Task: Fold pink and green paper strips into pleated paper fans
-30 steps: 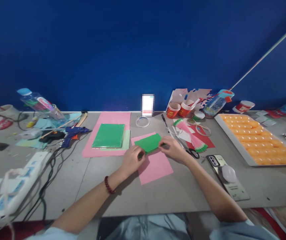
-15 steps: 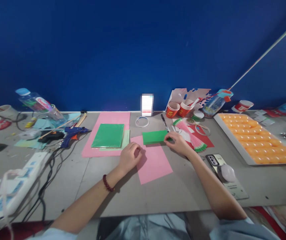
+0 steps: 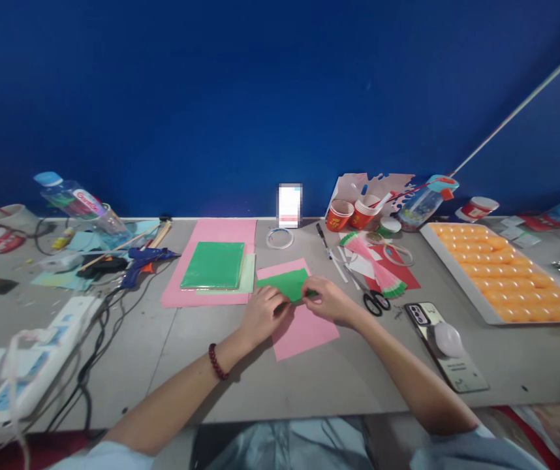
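A green paper strip (image 3: 284,283) lies over a pink paper sheet (image 3: 304,333) in front of me, with both hands at its near edge. My left hand (image 3: 264,313) has its fingers curled onto the strip's lower left part. Thumb and fingers of my right hand (image 3: 326,299) pinch the strip's right end. To the left, a packet of green paper (image 3: 214,264) rests on a larger pink sheet (image 3: 175,297) and a pale green one. Black-handled scissors (image 3: 376,302) lie just right of my right hand.
On the left are a blue glue gun (image 3: 145,261), black cables, a power strip (image 3: 40,365) and a tilted bottle (image 3: 72,199). Rightward lie a phone (image 3: 466,372), red paper cups (image 3: 339,215), a pink-green paper fan (image 3: 375,261) and a tray of orange balls (image 3: 500,271).
My right hand has brought the green strip left and nearer, over the pink sheet. My left hand has closed onto its near edge. The scissors, hidden before by my right arm, now show.
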`<state>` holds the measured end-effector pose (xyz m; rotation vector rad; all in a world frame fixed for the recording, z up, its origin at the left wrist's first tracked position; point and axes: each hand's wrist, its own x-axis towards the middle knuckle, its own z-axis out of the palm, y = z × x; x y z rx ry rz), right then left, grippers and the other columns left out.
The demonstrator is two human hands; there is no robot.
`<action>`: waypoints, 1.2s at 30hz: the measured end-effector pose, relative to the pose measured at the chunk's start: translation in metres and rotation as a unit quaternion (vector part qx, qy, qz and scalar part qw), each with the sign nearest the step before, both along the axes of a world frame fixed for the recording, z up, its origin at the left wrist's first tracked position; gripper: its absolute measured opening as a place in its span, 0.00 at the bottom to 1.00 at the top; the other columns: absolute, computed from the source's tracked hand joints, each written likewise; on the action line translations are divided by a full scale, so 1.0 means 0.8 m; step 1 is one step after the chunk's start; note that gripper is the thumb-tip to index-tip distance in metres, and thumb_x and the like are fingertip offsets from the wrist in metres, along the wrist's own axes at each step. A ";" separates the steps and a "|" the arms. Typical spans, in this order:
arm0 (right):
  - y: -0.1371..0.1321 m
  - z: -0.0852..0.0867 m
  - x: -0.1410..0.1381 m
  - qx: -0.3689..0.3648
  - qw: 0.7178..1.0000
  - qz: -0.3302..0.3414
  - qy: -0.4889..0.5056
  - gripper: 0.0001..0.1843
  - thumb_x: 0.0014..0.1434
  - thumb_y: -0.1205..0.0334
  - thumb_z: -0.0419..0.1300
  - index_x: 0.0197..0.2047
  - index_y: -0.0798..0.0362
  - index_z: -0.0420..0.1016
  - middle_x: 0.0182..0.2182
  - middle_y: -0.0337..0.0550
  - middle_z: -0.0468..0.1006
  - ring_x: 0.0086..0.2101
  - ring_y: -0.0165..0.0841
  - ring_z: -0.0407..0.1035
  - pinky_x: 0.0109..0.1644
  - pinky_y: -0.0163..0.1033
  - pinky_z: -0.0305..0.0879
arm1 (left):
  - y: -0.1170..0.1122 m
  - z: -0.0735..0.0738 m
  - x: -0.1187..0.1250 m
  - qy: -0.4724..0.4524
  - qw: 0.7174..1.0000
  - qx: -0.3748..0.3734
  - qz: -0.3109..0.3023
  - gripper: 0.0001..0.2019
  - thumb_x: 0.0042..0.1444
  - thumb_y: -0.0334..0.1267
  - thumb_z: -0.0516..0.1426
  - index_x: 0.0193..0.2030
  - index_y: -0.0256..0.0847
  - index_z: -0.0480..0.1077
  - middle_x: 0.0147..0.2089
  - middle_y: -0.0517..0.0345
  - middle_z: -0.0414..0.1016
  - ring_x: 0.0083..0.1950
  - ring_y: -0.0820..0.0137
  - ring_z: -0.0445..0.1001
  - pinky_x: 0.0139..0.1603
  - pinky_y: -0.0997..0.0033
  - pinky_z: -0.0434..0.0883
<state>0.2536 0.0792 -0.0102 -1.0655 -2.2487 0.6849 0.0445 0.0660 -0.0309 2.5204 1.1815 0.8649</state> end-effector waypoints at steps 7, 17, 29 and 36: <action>-0.003 -0.002 -0.007 0.013 1.000 0.022 -0.006 0.08 0.48 0.74 0.56 0.30 0.51 0.69 0.28 0.39 0.72 0.33 0.33 0.66 0.40 0.37 0.62 | -0.005 0.005 0.005 -0.010 1.000 -0.015 -0.011 0.07 0.59 0.39 0.55 0.32 0.41 0.71 0.32 0.56 0.72 0.37 0.66 0.68 0.35 0.66 0.62; 0.001 0.000 -0.001 0.033 0.998 0.011 -0.045 0.09 0.46 0.75 0.56 0.29 0.53 0.69 0.26 0.39 0.72 0.31 0.32 0.65 0.39 0.36 0.59 | -0.005 0.002 0.003 -0.012 1.000 -0.015 -0.011 0.07 0.59 0.38 0.53 0.33 0.41 0.70 0.32 0.56 0.71 0.36 0.67 0.68 0.36 0.67 0.63; 0.017 0.009 0.043 0.024 0.996 -0.069 -0.052 0.07 0.47 0.74 0.55 0.29 0.52 0.68 0.28 0.39 0.72 0.31 0.32 0.64 0.40 0.37 0.59 | -0.002 0.014 -0.002 -0.060 0.996 -0.051 0.039 0.06 0.58 0.33 0.52 0.30 0.41 0.68 0.30 0.57 0.69 0.35 0.68 0.68 0.35 0.70 0.64; 0.012 0.010 0.025 0.031 0.999 -0.027 -0.001 0.07 0.53 0.66 0.60 0.38 0.52 0.71 0.35 0.43 0.74 0.36 0.34 0.66 0.43 0.39 0.62 | 0.002 0.007 -0.003 -0.059 0.996 -0.064 0.019 0.07 0.59 0.38 0.53 0.33 0.41 0.71 0.33 0.56 0.72 0.37 0.67 0.69 0.38 0.68 0.65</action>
